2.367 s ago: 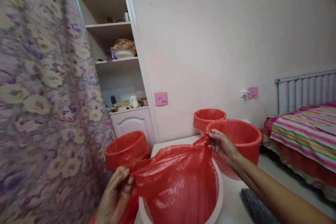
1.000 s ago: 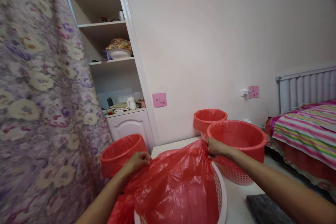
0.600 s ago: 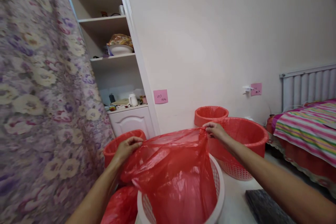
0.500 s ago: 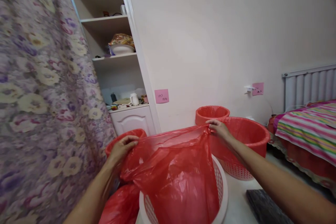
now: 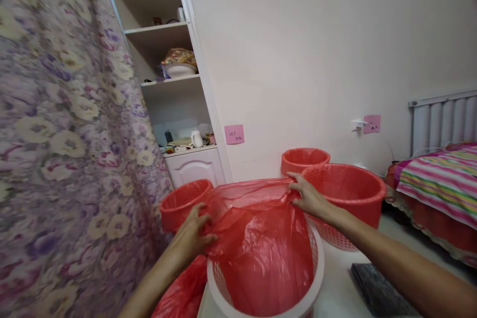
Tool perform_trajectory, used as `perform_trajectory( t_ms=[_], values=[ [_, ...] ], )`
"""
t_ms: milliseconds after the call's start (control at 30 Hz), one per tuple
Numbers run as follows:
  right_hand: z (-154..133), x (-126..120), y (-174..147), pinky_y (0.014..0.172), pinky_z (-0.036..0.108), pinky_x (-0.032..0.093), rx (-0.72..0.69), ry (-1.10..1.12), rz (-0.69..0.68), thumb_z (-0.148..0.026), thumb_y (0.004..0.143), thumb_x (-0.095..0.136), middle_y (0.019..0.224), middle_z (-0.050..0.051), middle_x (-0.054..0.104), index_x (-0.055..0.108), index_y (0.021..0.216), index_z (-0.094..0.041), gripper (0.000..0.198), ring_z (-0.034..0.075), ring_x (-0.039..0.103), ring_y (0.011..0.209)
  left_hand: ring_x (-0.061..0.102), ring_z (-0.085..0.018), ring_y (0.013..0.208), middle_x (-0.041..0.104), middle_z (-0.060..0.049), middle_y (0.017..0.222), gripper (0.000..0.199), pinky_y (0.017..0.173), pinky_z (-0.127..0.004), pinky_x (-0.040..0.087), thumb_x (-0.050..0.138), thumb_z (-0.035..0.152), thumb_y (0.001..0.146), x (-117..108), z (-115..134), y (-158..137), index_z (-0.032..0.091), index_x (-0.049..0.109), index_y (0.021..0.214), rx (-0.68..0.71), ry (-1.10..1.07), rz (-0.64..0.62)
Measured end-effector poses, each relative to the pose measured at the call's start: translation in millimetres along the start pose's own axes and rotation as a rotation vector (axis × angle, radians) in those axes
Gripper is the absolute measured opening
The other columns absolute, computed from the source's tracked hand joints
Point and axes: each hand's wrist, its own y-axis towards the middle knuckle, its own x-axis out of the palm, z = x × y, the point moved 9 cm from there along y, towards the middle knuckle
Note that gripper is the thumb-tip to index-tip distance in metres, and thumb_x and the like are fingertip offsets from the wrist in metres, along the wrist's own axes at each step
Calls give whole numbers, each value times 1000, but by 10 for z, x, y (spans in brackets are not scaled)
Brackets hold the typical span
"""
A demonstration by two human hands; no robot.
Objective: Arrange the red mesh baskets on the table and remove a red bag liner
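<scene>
Both hands are pinching the mouth of a red bag [image 5: 261, 253]: the left hand [image 5: 192, 233] at its left edge, the right hand [image 5: 307, 198] at its far right edge. The bag is sitting partly inside a white basket [image 5: 315, 288], its mouth not yet folded over the rim. 3 red baskets [image 5: 346, 194] are standing nearby unlined.

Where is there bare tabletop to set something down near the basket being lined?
Bare white tabletop shows only between the white mesh basket, the big red mesh basket and the dark flat slab. Elsewhere it is crowded: both hands grip the red plastic bag, with red baskets close by.
</scene>
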Motion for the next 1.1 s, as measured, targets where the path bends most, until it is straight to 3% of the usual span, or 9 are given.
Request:
perform_trajectory(
  t_ms=[100, 333, 467, 533, 600, 667, 800, 967, 1100],
  values=[
    [30, -64, -3, 102, 50, 36, 46, 130, 102, -15, 56, 72, 121, 12, 61, 63, 60, -20, 11, 32, 53, 117, 52, -19, 66, 54, -1, 67, 17, 64, -29, 40, 67, 26, 67, -70, 109, -34, 21, 55, 55, 72, -51, 39],
    [-198, -361, -175, 73, 24, 46, 32, 604, 251, -19, 65, 68, 87, -2, 65, 60, 73, -22, 12, 11, 58, 79, 51, -10, 71, 56, 2, 86, 27, 59, -17, 41, 80, 33, 61, -244, 176, -236, 19, 58, 69, -48, -843, 105],
    [-130, -572, -305, 74, 17, 47, 25, 703, 280, -26, 70, 71, 111, -4, 61, 62, 96, -32, 28, 7, 57, 85, 54, -7, 68, 58, 4, 90, 24, 59, -16, 45, 79, 32, 65, -220, 51, -276, 21, 59, 71, -50, -940, 153],
    [-27, -573, -389, 78, 19, 49, 69, 698, 198, -36, 70, 72, 136, -2, 50, 56, 117, -38, 50, 9, 57, 100, 62, -14, 86, 62, 1, 106, 36, 69, -20, 52, 79, 36, 64, -216, -90, -322, 29, 64, 96, -57, -940, 126],
    [63, -467, -487, 83, 24, 51, 118, 661, 52, -43, 61, 79, 144, 4, 46, 51, 127, -34, 72, 14, 58, 108, 53, -24, 120, 55, -4, 131, 77, 87, -25, 52, 83, 42, 58, -196, -214, -386, 35, 51, 128, -39, -940, 67],
    [102, -291, -574, 88, 33, 53, 143, 601, -93, -37, 51, 86, 137, 9, 55, 54, 126, -28, 82, 20, 61, 107, 38, -28, 136, 47, -5, 144, 97, 101, -29, 45, 86, 44, 52, -89, -279, -446, 34, 41, 138, -35, -917, -36],
    [43, 128, -554, 94, 46, 51, 131, 499, -225, -22, 49, 87, 120, 9, 68, 60, 117, -23, 74, 27, 63, 105, 59, -29, 116, 69, -9, 119, 61, 99, -36, 48, 83, 37, 59, 296, -174, -446, 22, 64, 115, -99, -817, -186],
    [-8, 493, -259, 99, 56, 45, 147, 454, -130, -31, 55, 84, 92, 6, 74, 67, 89, -19, 39, 30, 65, 97, 71, -21, 87, 77, -4, 95, 43, 83, -33, 56, 82, 20, 61, 599, 76, -200, 17, 67, 101, -245, -1133, 23],
    [-165, 652, -234, 102, 53, 45, 135, 545, -174, -41, 65, 76, 104, 7, 73, 65, 101, -20, 42, 28, 64, 105, 72, -20, 85, 78, -2, 83, 31, 83, -32, 56, 78, 18, 62, 814, 170, -133, 16, 68, 91, -335, -1407, 66]
  ],
)
